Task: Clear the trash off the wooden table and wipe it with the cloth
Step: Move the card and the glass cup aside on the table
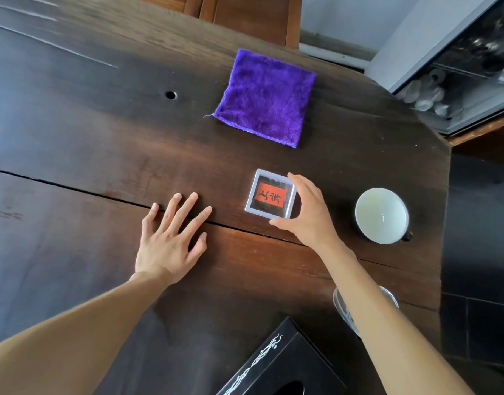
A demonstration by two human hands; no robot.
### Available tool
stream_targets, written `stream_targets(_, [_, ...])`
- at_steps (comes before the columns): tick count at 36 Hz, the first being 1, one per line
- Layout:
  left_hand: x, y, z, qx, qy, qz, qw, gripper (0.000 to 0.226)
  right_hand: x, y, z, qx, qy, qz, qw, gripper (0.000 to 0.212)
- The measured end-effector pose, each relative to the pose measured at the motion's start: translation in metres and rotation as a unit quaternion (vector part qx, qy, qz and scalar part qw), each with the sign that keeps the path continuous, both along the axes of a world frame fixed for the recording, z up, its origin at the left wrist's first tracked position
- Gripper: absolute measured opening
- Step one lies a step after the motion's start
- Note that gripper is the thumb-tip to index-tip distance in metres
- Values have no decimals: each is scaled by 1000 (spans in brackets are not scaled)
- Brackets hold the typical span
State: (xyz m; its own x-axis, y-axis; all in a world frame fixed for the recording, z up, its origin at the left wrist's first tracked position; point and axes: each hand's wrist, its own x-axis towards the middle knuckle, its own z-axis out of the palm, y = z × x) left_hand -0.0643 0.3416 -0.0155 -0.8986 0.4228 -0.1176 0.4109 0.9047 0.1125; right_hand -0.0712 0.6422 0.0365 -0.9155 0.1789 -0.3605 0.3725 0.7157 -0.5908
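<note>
Two things are partly hidden: a glass point(339, 305) behind the right forearm, and a black box point(285, 366) cut off by the bottom edge. On the table point(74, 124) the small square packet point(271, 194) lies flat, slightly turned, its red label's long side running left to right; the label's characters are hard to read. Right hand point(307, 210) pinches the packet, thumb at its near corner, fingers curled over its far right corner. Left hand point(171, 235) lies flat on the wood, fingers spread, holding nothing. Beyond the packet the purple cloth point(266, 96) lies folded; a white cup point(381, 215) stands to the right.
</note>
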Motion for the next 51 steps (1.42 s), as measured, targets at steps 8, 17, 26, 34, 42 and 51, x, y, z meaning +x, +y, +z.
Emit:
stream_targets(8, [1, 0, 0, 2, -7, 3, 1000, 56, -7, 0, -1, -7, -6, 18, 1000, 100])
stream_targets(17, [-1, -2, 4, -6, -22, 8, 1000, 57, 17, 9, 59, -22, 46, -16, 999, 106])
stream_targets(26, [0, 1, 13, 9, -38, 23, 999, 58, 131, 70, 128, -168, 106, -194, 961, 89])
stream_targets(34, [2, 6, 16, 20, -35, 27, 999, 58, 229, 75, 87, -193, 36, -276, 941, 91])
stream_targets(42, [2, 10, 13, 26, -21, 26, 999, 57, 239, 51, 42, -217, 39, -251, 943, 103])
stream_targets(51, [3, 9, 14, 21, -15, 18, 1000, 57, 240, 36, 30, -203, 105, -288, 930, 90])
